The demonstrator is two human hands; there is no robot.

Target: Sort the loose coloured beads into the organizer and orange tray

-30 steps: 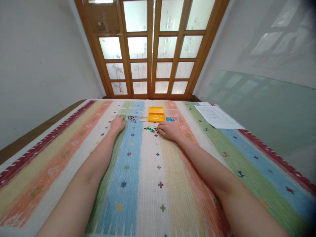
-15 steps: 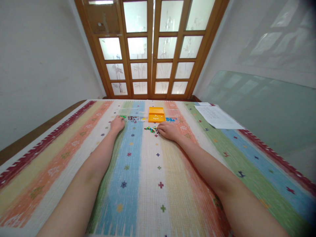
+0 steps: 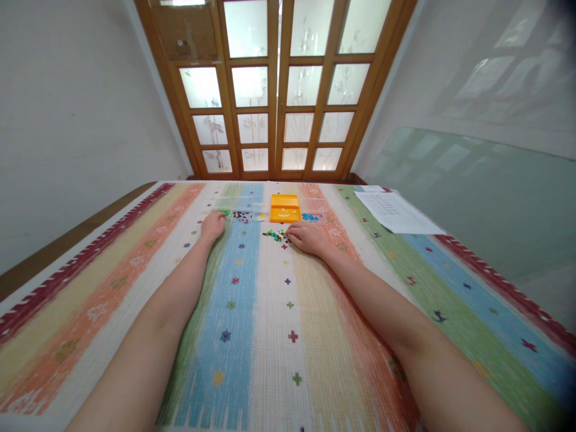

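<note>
— orange tray (image 3: 285,208): landmark. loose beads (image 3: 275,234): small heap just in front of it.
— hands?
— right hand (image 3: 306,236): in front of the tray, a little right, fingers curled, tips at the heap. pinched bead: cannot tell. left hand (image 3: 213,224): left of the tray, loosely curled on the striped cloth (image 3: 270,336).
— step?
— picking from the heap, by my judgement. next move calls for a fine single-bead pinch.

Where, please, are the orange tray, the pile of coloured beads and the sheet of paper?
orange tray (image 3: 285,201), head view, on its bare far part.
pile of coloured beads (image 3: 275,234), head view, middle of the pile.
sheet of paper (image 3: 396,213), head view, middle of the sheet.
</note>
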